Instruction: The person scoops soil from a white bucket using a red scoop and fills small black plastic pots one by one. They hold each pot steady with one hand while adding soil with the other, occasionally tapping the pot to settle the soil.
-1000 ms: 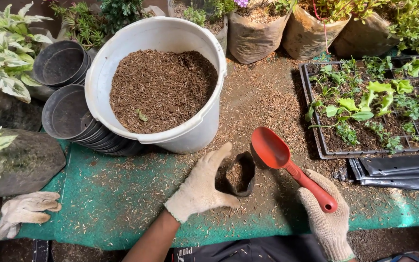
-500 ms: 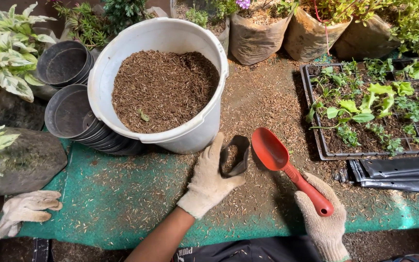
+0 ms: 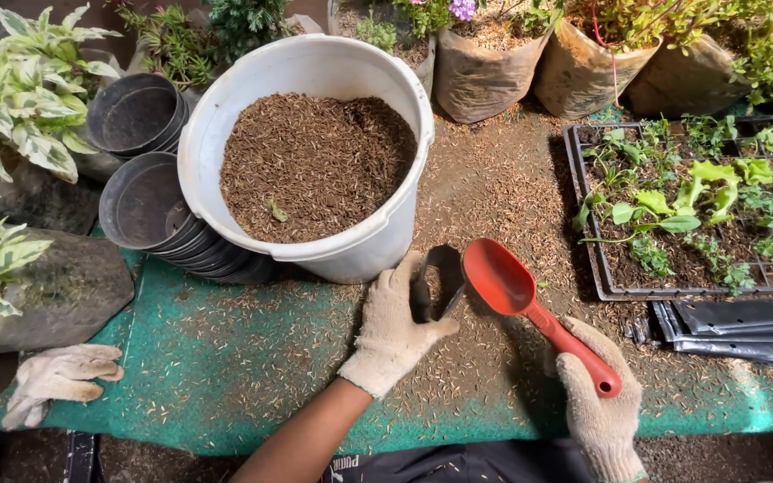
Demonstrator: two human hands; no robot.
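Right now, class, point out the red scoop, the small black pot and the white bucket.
red scoop [image 3: 498, 279]: head view, on the inside of its bowl.
small black pot [image 3: 443, 268]: head view, on its upper rim.
white bucket [image 3: 364, 255]: head view, on its outer front wall.

Plant nursery: seedling tray [image 3: 673, 224], stacked pots [image 3: 149, 210], bagged plants [image 3: 485, 76]

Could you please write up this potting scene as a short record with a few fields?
left hand: gloved left hand holds a small black bag open
right hand: gloved right hand grips the handle of a red scoop, its bowl at the bag's mouth
bucket: white bucket of brown husk mix, just behind the bag
left side: stacked black pots; a spare glove on the green mat
right side: seedling tray; flat black bags
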